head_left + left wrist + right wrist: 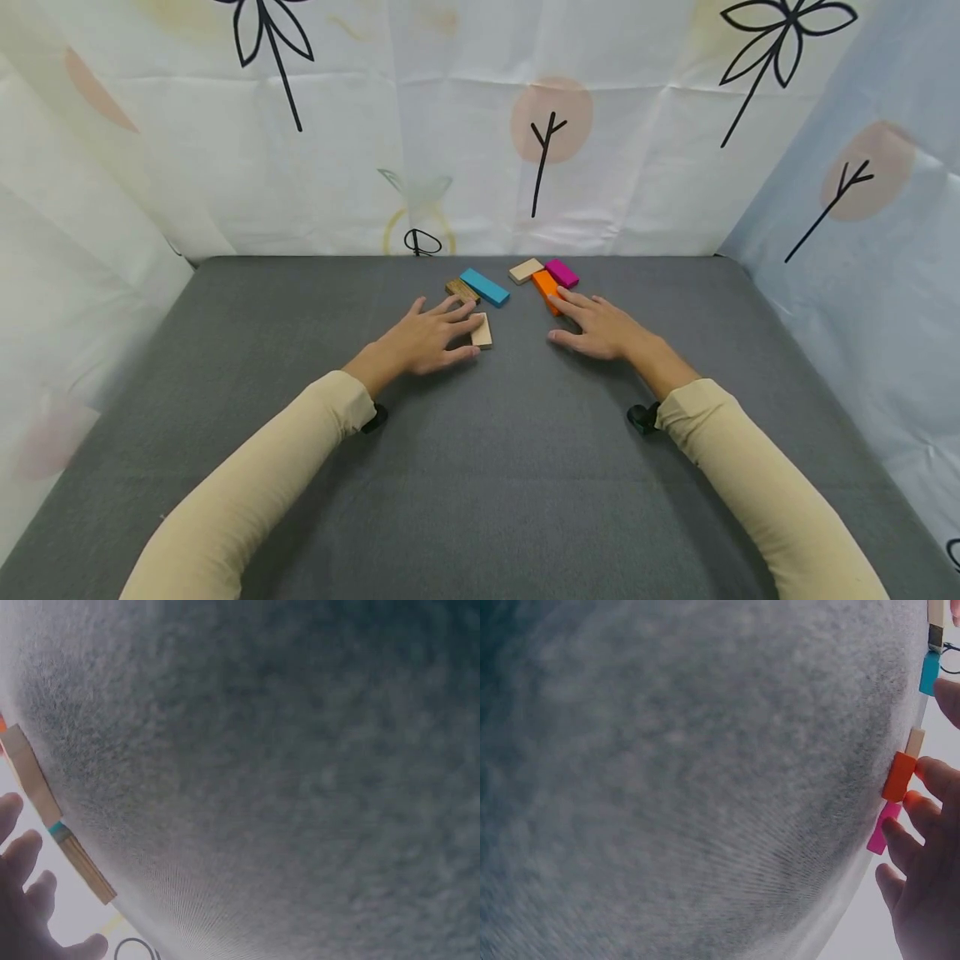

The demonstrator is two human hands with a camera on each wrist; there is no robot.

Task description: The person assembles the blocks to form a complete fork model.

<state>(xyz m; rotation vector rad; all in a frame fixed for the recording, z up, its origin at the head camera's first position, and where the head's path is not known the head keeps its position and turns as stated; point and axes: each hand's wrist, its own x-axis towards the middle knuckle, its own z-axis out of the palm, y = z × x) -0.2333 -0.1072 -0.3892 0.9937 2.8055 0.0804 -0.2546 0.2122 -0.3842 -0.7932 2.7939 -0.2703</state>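
With fingers spread, my left hand (429, 340) reaches over a light wooden block (483, 333) in the head view; whether the fingertips touch it is hard to tell. Just beyond those fingers lie a brown wooden block (461, 291) and a blue block (485, 287). My right hand (602, 327) is spread too, its fingertips at the orange block (547, 292), partly covering it. Behind that block lie a second light wooden block (526, 271) and a magenta block (562, 272). The right wrist view shows the orange block (899, 777) in front of the fingers. Neither hand grips anything.
A grey cloth-covered table (495, 483) spreads under both arms. White patterned curtains (465, 125) stand behind it and at both sides. The blocks all lie near the table's far edge, in two loose groups with a gap between.
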